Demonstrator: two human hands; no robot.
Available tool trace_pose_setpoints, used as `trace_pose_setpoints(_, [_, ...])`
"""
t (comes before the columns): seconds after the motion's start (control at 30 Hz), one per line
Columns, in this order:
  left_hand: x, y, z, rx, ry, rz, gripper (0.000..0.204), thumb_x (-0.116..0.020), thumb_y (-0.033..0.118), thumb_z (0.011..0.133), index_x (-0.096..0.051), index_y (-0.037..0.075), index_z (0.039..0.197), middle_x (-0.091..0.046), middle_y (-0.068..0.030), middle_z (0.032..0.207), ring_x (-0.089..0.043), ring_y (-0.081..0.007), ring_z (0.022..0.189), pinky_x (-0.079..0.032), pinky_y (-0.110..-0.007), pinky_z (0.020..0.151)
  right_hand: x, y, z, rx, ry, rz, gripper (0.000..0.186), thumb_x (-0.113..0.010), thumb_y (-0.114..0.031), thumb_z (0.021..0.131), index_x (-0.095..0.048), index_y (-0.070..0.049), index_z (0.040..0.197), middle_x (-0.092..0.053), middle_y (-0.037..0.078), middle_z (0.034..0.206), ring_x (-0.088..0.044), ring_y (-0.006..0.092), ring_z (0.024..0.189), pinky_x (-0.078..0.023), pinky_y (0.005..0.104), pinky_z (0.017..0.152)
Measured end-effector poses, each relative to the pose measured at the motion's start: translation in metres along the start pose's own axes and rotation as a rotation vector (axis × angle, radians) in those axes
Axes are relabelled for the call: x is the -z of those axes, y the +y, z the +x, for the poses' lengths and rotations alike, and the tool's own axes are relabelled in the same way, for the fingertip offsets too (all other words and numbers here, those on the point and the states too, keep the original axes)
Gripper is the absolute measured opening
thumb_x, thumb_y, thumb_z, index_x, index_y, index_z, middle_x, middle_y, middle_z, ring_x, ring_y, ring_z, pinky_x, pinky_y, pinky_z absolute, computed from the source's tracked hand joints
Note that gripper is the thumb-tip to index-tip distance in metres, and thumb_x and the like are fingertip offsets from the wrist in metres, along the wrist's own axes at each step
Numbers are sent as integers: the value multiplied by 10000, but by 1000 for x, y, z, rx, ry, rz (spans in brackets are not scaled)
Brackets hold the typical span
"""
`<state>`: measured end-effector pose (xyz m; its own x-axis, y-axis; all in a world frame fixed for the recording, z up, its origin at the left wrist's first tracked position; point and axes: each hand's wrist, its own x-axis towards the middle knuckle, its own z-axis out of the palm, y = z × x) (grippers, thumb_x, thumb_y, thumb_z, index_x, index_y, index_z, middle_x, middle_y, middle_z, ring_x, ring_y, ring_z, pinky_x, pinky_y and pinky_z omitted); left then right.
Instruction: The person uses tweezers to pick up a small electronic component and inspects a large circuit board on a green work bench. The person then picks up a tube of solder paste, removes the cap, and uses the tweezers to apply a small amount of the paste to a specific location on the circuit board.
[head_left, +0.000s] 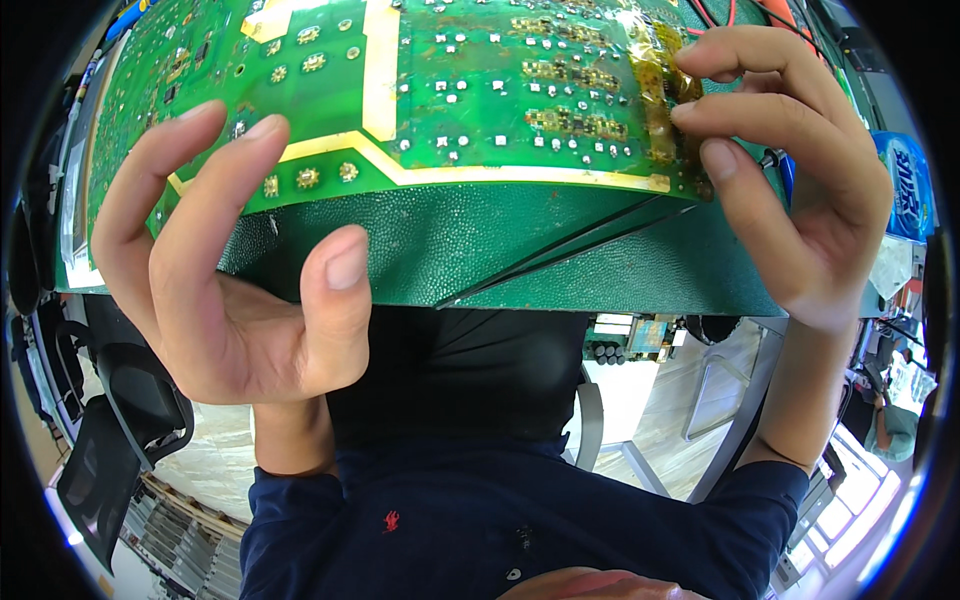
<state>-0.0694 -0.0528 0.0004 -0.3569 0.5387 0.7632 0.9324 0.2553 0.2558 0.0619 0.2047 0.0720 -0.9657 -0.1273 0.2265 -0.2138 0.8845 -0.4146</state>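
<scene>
A large green circuit board [465,115] with gold tracks, solder points and small components spans the top of the view, on a green textured mat [560,250]. My left hand [220,270] is at the board's left, fingers curled but apart, two fingertips over its surface and the thumb below its edge, holding nothing visible. My right hand [800,200] is open at the board's right end, fingertips touching or just over amber tape [655,110] there. Thin black tweezers [540,260] lie on the mat between my hands, their far end near or under the board.
Red and black wires [700,15] lie at the back right, a blue pack [905,190] at far right. An office chair [105,430] stands lower left. Small electronic boards [635,335] sit below the mat's edge. Another person [895,425] appears at the right rim.
</scene>
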Motion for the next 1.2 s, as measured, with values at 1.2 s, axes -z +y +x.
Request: trace_pose_setpoints(1.2, [1, 1, -1, -11, 112, -83, 336, -611, 167, 840, -600, -72, 1075, -570, -213, 1096, -539, -284, 1049, -409, -370, 938, -37, -57, -12, 152, -85, -256, 299, -626, -74, 635, -633, 27, 916, -589, 101, 861, -557, 230, 655, -437, 319, 530])
